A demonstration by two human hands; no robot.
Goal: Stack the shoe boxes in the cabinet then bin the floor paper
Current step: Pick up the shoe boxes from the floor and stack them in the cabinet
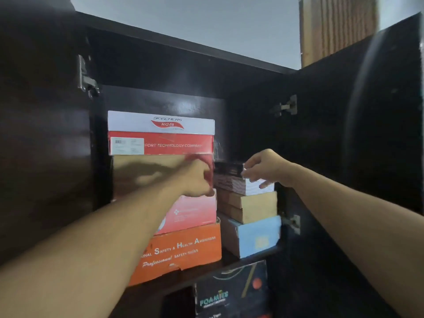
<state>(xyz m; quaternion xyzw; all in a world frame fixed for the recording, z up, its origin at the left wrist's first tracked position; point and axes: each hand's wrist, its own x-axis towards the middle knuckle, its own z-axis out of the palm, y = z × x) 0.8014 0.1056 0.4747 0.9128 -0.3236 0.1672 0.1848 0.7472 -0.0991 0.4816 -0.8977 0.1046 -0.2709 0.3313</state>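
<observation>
**Fixing the top box on the short pile**

My right hand [263,171] is in the middle of the frame, right of centre; its fingers curl on the near end of the white box [252,185], which lies just under it, on top of the short pile; its long side runs back into the cabinet [160,72]. My left hand [198,177] is blurry, so I cannot tell if it holds anything; it sits by the gap beside the tall pile. A small dark box [228,168] rests behind. The boxes are smooth card with square corners; the wood is dark and shiny.
</observation>
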